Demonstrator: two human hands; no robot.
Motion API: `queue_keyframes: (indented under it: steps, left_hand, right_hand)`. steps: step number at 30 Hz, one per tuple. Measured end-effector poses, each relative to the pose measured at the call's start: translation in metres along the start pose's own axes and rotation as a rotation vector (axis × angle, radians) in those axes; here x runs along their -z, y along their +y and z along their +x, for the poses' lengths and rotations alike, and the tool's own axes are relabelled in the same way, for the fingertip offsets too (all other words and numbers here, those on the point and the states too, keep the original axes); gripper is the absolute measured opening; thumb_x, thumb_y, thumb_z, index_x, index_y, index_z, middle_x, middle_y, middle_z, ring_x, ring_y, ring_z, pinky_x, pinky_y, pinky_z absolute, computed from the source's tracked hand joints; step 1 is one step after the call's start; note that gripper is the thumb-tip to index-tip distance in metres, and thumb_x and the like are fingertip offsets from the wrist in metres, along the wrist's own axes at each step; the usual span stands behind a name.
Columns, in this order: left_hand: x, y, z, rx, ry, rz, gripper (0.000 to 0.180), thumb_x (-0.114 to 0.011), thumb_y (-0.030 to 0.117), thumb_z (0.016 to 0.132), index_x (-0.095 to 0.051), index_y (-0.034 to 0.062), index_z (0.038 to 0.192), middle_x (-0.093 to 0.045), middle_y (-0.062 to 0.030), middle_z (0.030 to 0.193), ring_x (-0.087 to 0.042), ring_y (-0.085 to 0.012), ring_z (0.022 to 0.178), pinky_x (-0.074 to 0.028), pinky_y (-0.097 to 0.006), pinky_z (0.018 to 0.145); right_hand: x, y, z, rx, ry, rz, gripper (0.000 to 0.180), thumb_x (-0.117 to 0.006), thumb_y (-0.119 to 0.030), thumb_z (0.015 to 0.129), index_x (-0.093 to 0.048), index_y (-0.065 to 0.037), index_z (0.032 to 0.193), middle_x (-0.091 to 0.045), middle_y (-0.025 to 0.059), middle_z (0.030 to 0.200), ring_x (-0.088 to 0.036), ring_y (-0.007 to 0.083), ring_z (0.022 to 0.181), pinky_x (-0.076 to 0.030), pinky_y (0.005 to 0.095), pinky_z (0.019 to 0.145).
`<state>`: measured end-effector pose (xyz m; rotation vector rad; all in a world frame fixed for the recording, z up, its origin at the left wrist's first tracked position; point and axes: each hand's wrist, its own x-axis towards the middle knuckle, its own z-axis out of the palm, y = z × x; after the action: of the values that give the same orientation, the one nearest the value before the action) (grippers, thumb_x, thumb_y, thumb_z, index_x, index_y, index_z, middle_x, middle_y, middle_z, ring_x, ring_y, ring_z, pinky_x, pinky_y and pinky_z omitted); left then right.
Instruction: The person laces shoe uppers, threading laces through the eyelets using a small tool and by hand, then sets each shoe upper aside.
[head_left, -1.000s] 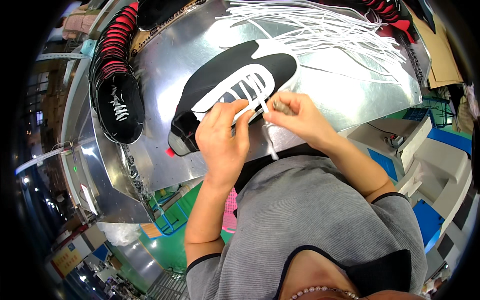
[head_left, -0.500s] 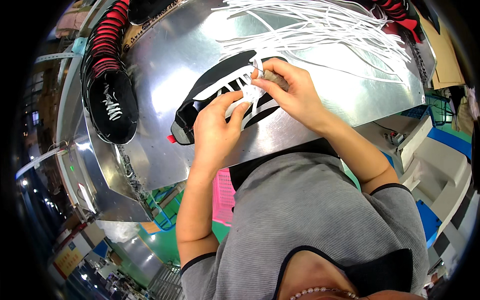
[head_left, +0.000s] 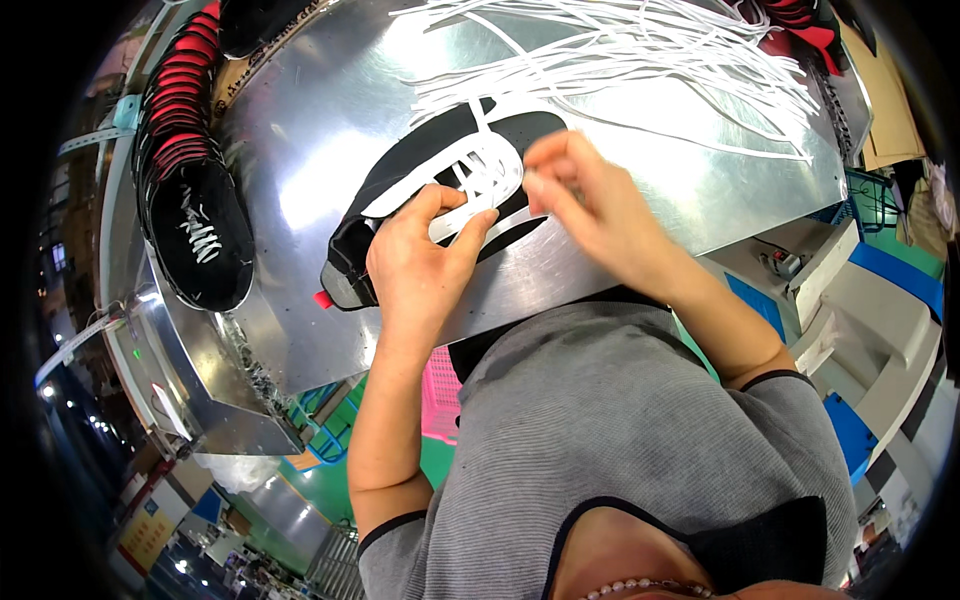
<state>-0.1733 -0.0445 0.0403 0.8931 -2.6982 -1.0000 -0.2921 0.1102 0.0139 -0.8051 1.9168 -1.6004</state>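
A black shoe upper (head_left: 400,186) with white eyelet bands, a grey heel and a small red tab lies slantwise on the metal table. White lace (head_left: 490,168) crosses its opening, and one strand loops over the toe side. My left hand (head_left: 425,250) grips the near edge by the eyelets, thumb and forefinger pinched on the upper close to the lace. Just right of the lace, my right hand (head_left: 590,205) is raised off the shoe with fingers curled together. Motion blurs its fingertips, and whatever they hold is hidden.
Loose white laces (head_left: 640,70) spread over the back of the metal table (head_left: 300,180). Nested black-and-red shoe uppers (head_left: 190,150) line the left edge; more red-and-black pieces (head_left: 795,20) sit back right. A pink basket (head_left: 440,395) is below the front edge.
My right hand has drawn back to the right from the lace and turned; the wooden-handled hook it held no longer shows. The shoe and left hand have shifted slightly left in view.
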Motion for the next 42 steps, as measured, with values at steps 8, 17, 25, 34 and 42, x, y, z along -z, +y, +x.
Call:
queue_keyframes:
  steps: [8,17,25,34,42]
  left_hand:
    - [-0.001,0.003,0.002,-0.104,0.039,0.078,0.026,-0.079,0.028,0.076,-0.068,0.0067,0.084,-0.070,-0.0111,0.080,-0.067,-0.0304,0.073,-0.051,-0.038,0.066]
    - [-0.007,-0.006,-0.006,-0.210,-0.105,-0.195,0.019,-0.081,0.015,0.075,-0.068,0.0044,0.085,-0.068,-0.0113,0.077,-0.065,-0.0284,0.066,-0.049,-0.035,0.061]
    - [0.001,-0.016,-0.026,-0.546,0.215,0.265,0.016,-0.078,0.013,0.075,-0.065,0.0099,0.083,-0.056,-0.0045,0.065,-0.056,-0.0223,0.059,-0.038,-0.034,0.054]
    - [-0.004,-0.016,-0.040,-0.680,0.295,0.322,0.012,-0.073,0.005,0.073,-0.064,0.0074,0.081,-0.053,-0.0046,0.065,-0.053,-0.0226,0.059,-0.038,-0.034,0.055]
    - [-0.002,-0.013,-0.036,-0.673,0.226,0.243,0.014,-0.077,0.010,0.074,-0.065,0.0070,0.082,-0.053,-0.0056,0.065,-0.053,-0.0239,0.059,-0.039,-0.035,0.055]
  right_hand:
    - [-0.001,-0.001,-0.016,-0.084,-0.158,-0.102,0.015,-0.059,-0.017,0.095,-0.054,-0.002,0.096,-0.068,0.0100,0.075,-0.067,0.0248,0.067,-0.049,0.0361,0.062]
    - [-0.031,0.007,-0.008,-0.014,-0.046,-0.317,0.020,-0.059,-0.020,0.095,-0.049,-0.004,0.102,-0.066,0.0144,0.073,-0.066,0.0345,0.069,-0.050,0.0437,0.063]
    - [0.044,-0.020,-0.011,-0.206,-0.194,-0.361,0.020,-0.072,-0.016,0.087,-0.063,-0.005,0.101,-0.061,0.0005,0.077,-0.057,0.0076,0.065,-0.042,0.0211,0.058]
    - [-0.018,-0.039,0.004,0.542,-0.316,-0.722,0.021,-0.063,-0.009,0.080,-0.060,-0.003,0.100,-0.069,0.0112,0.081,-0.068,0.0294,0.073,-0.051,0.0367,0.059]
    - [-0.011,-0.033,0.033,0.153,-0.442,-0.390,0.022,-0.070,-0.012,0.083,-0.064,-0.005,0.102,-0.070,0.0097,0.088,-0.069,0.0221,0.079,-0.053,0.0336,0.067]
